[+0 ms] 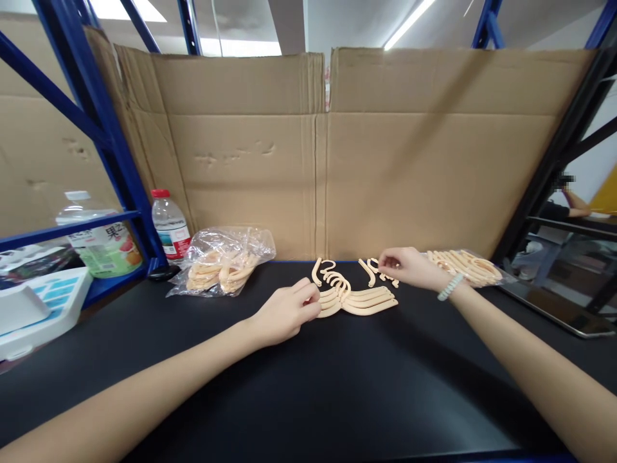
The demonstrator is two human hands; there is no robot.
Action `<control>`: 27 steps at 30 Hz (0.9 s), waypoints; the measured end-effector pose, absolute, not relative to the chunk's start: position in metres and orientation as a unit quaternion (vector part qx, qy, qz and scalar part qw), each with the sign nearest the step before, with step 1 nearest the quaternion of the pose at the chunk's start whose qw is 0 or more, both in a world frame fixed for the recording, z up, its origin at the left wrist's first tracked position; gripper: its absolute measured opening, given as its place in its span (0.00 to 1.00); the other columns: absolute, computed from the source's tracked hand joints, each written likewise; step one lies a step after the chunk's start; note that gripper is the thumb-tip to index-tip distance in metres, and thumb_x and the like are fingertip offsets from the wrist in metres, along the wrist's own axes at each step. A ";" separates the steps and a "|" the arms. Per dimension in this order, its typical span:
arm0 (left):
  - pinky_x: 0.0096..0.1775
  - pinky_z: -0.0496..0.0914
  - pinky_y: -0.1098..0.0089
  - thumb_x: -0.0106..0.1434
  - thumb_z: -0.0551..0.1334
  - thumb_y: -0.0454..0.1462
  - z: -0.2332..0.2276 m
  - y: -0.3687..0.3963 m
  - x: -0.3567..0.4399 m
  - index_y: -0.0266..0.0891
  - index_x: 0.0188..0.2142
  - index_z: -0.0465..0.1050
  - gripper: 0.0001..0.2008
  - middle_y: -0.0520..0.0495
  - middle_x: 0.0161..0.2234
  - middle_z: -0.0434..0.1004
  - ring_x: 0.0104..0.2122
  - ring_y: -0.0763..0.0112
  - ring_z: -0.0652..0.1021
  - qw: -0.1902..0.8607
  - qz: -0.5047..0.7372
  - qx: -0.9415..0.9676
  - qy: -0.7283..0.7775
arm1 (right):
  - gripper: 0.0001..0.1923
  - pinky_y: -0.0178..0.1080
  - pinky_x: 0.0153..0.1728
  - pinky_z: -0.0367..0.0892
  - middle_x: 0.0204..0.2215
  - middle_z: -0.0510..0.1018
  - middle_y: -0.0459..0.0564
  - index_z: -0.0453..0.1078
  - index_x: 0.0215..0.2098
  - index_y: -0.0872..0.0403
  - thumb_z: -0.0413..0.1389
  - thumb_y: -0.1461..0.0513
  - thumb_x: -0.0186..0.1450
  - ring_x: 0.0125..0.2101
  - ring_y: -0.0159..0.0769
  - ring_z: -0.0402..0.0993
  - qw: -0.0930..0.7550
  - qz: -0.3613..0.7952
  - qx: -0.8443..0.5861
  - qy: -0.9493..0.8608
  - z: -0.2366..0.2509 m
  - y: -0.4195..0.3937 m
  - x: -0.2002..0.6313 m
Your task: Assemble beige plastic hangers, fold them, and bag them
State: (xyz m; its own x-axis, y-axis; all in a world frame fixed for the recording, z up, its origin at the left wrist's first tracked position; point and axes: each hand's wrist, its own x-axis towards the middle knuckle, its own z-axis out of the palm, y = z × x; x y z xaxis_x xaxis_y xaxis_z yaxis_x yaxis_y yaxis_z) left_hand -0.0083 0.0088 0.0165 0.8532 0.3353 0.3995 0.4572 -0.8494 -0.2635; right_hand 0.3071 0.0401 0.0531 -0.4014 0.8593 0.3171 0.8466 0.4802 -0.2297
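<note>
A stack of several pale peach plastic hangers [357,298] lies in the middle of the black table [308,386]. My left hand [286,313] rests at the stack's left end, fingers curled on the hangers. My right hand [409,267], with a bead bracelet on the wrist, pinches a small peach hook piece [373,269] just behind the stack. More loose hook pieces lie under its fingers.
A clear bag of peach hangers [222,263] sits at the back left, another bag [465,267] at the back right. A water bottle [168,225] and a juice bottle [103,241] stand by the blue rack [110,141]. A cardboard wall [318,154] closes the back. A person sits far right.
</note>
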 end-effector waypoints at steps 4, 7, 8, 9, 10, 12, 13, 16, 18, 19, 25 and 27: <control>0.34 0.62 0.70 0.59 0.54 0.24 0.031 0.032 0.003 0.38 0.26 0.67 0.11 0.48 0.34 0.69 0.39 0.65 0.65 0.160 -0.129 -0.937 -0.283 | 0.06 0.33 0.32 0.65 0.28 0.79 0.48 0.73 0.34 0.56 0.54 0.66 0.60 0.29 0.32 0.74 0.142 0.004 -0.478 -0.867 0.060 0.072 0.272; 0.37 0.65 0.69 0.62 0.53 0.25 0.039 0.051 0.014 0.39 0.28 0.69 0.12 0.47 0.35 0.70 0.43 0.64 0.66 0.154 -0.139 -0.918 -0.339 | 0.09 0.34 0.34 0.65 0.30 0.80 0.49 0.75 0.37 0.56 0.55 0.69 0.58 0.32 0.35 0.75 0.098 -0.016 -0.474 -0.875 0.058 0.096 0.246; 0.38 0.66 0.68 0.63 0.52 0.26 0.040 0.058 0.017 0.39 0.30 0.70 0.11 0.46 0.37 0.71 0.45 0.63 0.67 0.149 -0.143 -0.909 -0.362 | 0.10 0.35 0.35 0.66 0.32 0.80 0.49 0.75 0.38 0.56 0.56 0.69 0.59 0.33 0.35 0.75 0.084 -0.022 -0.473 -0.877 0.056 0.103 0.239; 0.38 0.67 0.68 0.64 0.52 0.27 0.041 0.064 0.020 0.39 0.33 0.70 0.11 0.46 0.39 0.71 0.46 0.63 0.67 0.143 -0.145 -0.899 -0.388 | 0.10 0.36 0.37 0.67 0.33 0.79 0.50 0.74 0.40 0.56 0.57 0.68 0.60 0.35 0.36 0.75 0.069 -0.028 -0.472 -0.878 0.054 0.109 0.231; 0.40 0.68 0.67 0.65 0.52 0.28 0.040 0.071 0.023 0.39 0.37 0.70 0.10 0.45 0.41 0.71 0.47 0.62 0.68 0.134 -0.145 -0.888 -0.414 | 0.09 0.38 0.39 0.68 0.35 0.79 0.50 0.73 0.41 0.56 0.57 0.66 0.62 0.36 0.36 0.75 0.056 -0.035 -0.472 -0.879 0.051 0.114 0.225; 0.42 0.70 0.64 0.67 0.55 0.32 0.037 0.085 0.027 0.37 0.43 0.69 0.08 0.44 0.45 0.71 0.46 0.63 0.71 0.108 -0.131 -0.869 -0.465 | 0.10 0.44 0.42 0.69 0.41 0.77 0.51 0.71 0.45 0.56 0.55 0.61 0.66 0.40 0.37 0.74 0.035 -0.047 -0.469 -0.881 0.045 0.121 0.214; 0.42 0.71 0.61 0.67 0.57 0.35 0.035 0.091 0.028 0.36 0.45 0.69 0.09 0.44 0.46 0.71 0.44 0.63 0.73 0.091 -0.116 -0.860 -0.489 | 0.11 0.46 0.44 0.69 0.43 0.75 0.51 0.70 0.46 0.56 0.54 0.59 0.67 0.42 0.38 0.73 0.025 -0.053 -0.467 -0.882 0.041 0.124 0.209; 0.43 0.73 0.58 0.67 0.59 0.40 0.029 0.106 0.030 0.36 0.49 0.69 0.14 0.43 0.47 0.72 0.42 0.64 0.76 0.041 -0.071 -0.831 -0.551 | 0.13 0.46 0.44 0.70 0.46 0.73 0.52 0.68 0.48 0.55 0.54 0.58 0.67 0.44 0.39 0.72 -0.003 -0.064 -0.466 -0.883 0.033 0.131 0.200; 0.43 0.73 0.58 0.67 0.59 0.41 0.026 0.112 0.032 0.37 0.49 0.68 0.14 0.43 0.48 0.72 0.43 0.63 0.76 0.019 -0.050 -0.809 -0.585 | 0.13 0.46 0.44 0.70 0.46 0.73 0.52 0.68 0.48 0.55 0.54 0.57 0.67 0.43 0.38 0.73 -0.018 -0.067 -0.467 -0.882 0.030 0.135 0.197; 0.43 0.73 0.58 0.67 0.59 0.41 0.026 0.114 0.034 0.37 0.50 0.68 0.15 0.42 0.48 0.72 0.43 0.63 0.76 0.011 -0.043 -0.798 -0.600 | 0.13 0.46 0.43 0.70 0.46 0.73 0.52 0.68 0.48 0.55 0.54 0.57 0.67 0.43 0.38 0.73 -0.021 -0.069 -0.467 -0.881 0.029 0.137 0.196; 0.44 0.72 0.57 0.66 0.60 0.40 0.025 0.116 0.048 0.36 0.51 0.67 0.16 0.42 0.49 0.71 0.45 0.61 0.75 -0.010 -0.040 -0.769 -0.638 | 0.13 0.47 0.45 0.70 0.47 0.73 0.52 0.68 0.48 0.55 0.54 0.58 0.67 0.44 0.39 0.72 0.013 -0.076 -0.470 -0.879 0.026 0.137 0.194; 0.44 0.72 0.57 0.66 0.60 0.40 0.025 0.116 0.050 0.36 0.51 0.67 0.16 0.42 0.49 0.71 0.45 0.61 0.75 -0.018 -0.054 -0.770 -0.635 | 0.13 0.47 0.45 0.69 0.47 0.73 0.52 0.68 0.48 0.55 0.54 0.58 0.67 0.44 0.39 0.72 0.045 -0.069 -0.477 -0.875 0.026 0.133 0.195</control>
State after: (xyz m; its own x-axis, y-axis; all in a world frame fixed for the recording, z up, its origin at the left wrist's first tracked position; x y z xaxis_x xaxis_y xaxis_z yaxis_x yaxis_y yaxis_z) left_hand 0.0500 0.1161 0.0250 0.1864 0.9806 0.0607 0.9767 -0.1917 0.0970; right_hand 0.1953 0.1332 0.0260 -0.5413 0.8282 0.1450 0.8407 0.5358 0.0782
